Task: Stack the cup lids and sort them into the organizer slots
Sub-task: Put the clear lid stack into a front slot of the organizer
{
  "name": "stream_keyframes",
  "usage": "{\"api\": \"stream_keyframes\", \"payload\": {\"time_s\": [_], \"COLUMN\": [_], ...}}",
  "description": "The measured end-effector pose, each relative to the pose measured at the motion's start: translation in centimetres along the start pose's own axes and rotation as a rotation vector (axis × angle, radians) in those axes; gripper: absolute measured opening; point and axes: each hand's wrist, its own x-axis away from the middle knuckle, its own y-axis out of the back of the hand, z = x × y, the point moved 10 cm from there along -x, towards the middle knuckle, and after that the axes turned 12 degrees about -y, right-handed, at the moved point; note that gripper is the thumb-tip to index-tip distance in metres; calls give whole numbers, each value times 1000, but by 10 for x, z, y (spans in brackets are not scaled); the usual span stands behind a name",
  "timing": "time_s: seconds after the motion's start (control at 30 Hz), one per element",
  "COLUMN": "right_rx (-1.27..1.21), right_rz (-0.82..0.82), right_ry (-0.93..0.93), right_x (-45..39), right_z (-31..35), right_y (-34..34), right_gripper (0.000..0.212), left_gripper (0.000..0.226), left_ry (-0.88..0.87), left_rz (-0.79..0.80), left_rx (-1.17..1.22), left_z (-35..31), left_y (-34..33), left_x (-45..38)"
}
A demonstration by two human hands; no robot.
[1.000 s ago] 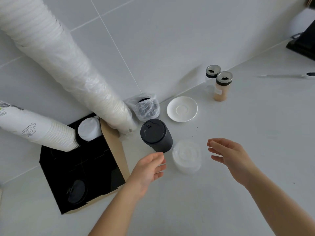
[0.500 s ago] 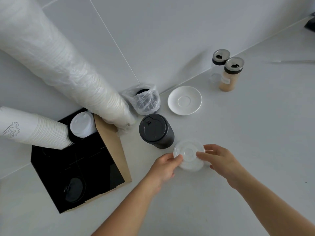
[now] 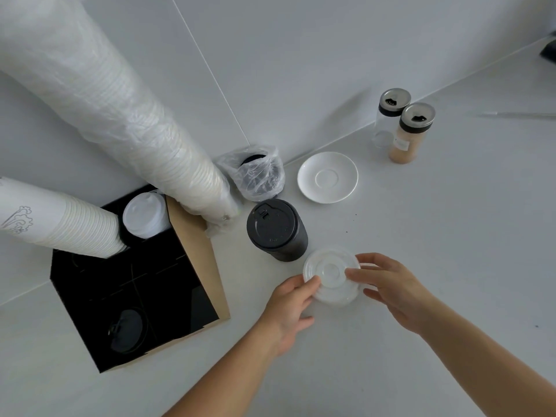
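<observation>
Low centre of frame: stack of clear lids point(image 3: 331, 278) on the white counter point(image 3: 451, 266), clasped from both sides, left hand point(image 3: 290, 308) on its lower-left rim, right hand point(image 3: 391, 288) with fingertips over the right edge. Just up-left, touching or nearly so: black lid stack point(image 3: 276, 230). Lower left: black organizer point(image 3: 135, 296), white lids point(image 3: 144, 215) in an upper slot, black lids point(image 3: 126, 329) in a lower one.

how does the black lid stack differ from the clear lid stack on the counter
The black lid stack is opaque and taller; the clear lid stack is translucent and low. The black lid stack stands untouched, while the left hand and right hand grip the clear lid stack. Both sit outside the organizer.
</observation>
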Motion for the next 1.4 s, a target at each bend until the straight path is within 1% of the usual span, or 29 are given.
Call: {"api": "stream_keyframes", "payload": {"time_s": [0.13, 0.2, 0.4, 0.53, 0.6, 0.67, 0.77, 0.83, 0.97, 1.0, 1.1, 1.17, 1.3, 1.33, 1.4], "right_rx": [13, 36, 93, 117, 129, 148, 194, 217, 245, 244, 249, 271, 312, 315, 327], "right_rz": [19, 44, 116, 147, 160, 172, 180, 184, 204, 211, 218, 219, 235, 237, 244], "right_ry": [37, 61, 115, 139, 157, 172, 180, 181, 187, 189, 203, 210, 211, 210, 211], "right_x": [10, 18, 46, 63, 72, 81, 93, 97, 101, 102, 104, 105, 106, 106, 105], "right_z": [2, 2, -3, -6, -6, -5, -6, -8, -14, -16, -21, -23, -28, -29, -29], "right_y": [-13, -23, -61, -93, -107, -120, -138, -149, -177, -185, -207, -225, -255, -261, -273], "right_gripper": [46, 52, 53, 53, 52, 47, 36, 37, 50, 53, 61, 61, 44, 41, 42], "left_gripper": [41, 41, 59, 48, 47, 55, 73, 69, 35, 33, 40, 44, 56, 56, 44], "left_ry": [1, -20, -128, -193, -233, -277, -337, -368, -407, -405, -398, -400, -410, -413, -416], "left_rz": [-16, -37, -116, -164, -174, -178, -194, -196, -197, -196, -198, -195, -195, -197, -199], "left_rx": [114, 172, 196, 235, 235, 211, 211, 221, 265, 280, 333, 347, 351, 348, 341], "left_z": [11, 16, 20, 16, 13, 8, 2, 0, 0, 2, 9, 14, 16, 16, 17], "left_y": [7, 12, 42, 67, 78, 87, 102, 110, 131, 137, 159, 175, 201, 207, 219], "left_x": [15, 26, 61, 86, 98, 110, 127, 137, 157, 162, 173, 178, 185, 186, 185]}}
